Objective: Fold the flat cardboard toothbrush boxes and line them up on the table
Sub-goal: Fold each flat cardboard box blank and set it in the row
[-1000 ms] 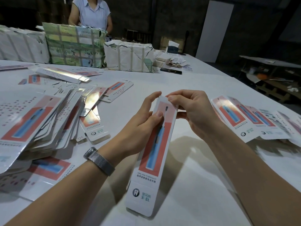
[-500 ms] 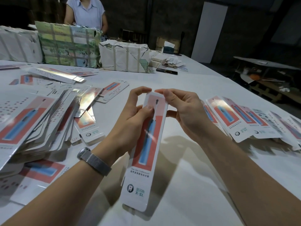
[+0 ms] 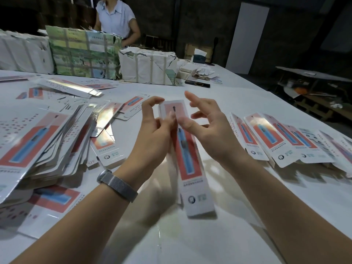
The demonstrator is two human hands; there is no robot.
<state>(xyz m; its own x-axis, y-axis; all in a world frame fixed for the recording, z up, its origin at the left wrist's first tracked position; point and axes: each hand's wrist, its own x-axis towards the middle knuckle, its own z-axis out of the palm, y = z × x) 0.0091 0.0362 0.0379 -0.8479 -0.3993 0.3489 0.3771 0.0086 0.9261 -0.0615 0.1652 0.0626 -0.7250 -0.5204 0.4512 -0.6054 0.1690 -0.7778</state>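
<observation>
The toothbrush box point(image 3: 187, 159) was up off the white table point(image 3: 228, 235), centre frame, long axis running from 12 o'clock down to abt 5 o'clock, red/blue print facing up, logo end nearest the camera. Left hand point(image 3: 152, 136) w/ a mesh watch band point(image 3: 118, 184) at the wrist gripped it at the upper left edge: index curled over the top corner, thumb pressed on the face. Right hand point(image 3: 211, 128) sat at 3 o'clock of the box top; its thumb touched the face next to the left thumb, other fingers spread and mostly straight, not wrapped round anything. Some motion blur, so exact contact of the right fingers couldn't be told.

At 9 o'clock a big messy pile of flat boxes point(image 3: 40, 141) covered that side of the table. At 3 o'clock a row of folded boxes point(image 3: 282, 141) lay side by side, overlapping slightly. At 11–12 o'clock, far edge, wrapped bundles point(image 3: 83, 54) stood w/ another person point(image 3: 116, 18) behind them. A dark phone point(image 3: 197, 83) lay just beside the bundles at 1 o'clock.
</observation>
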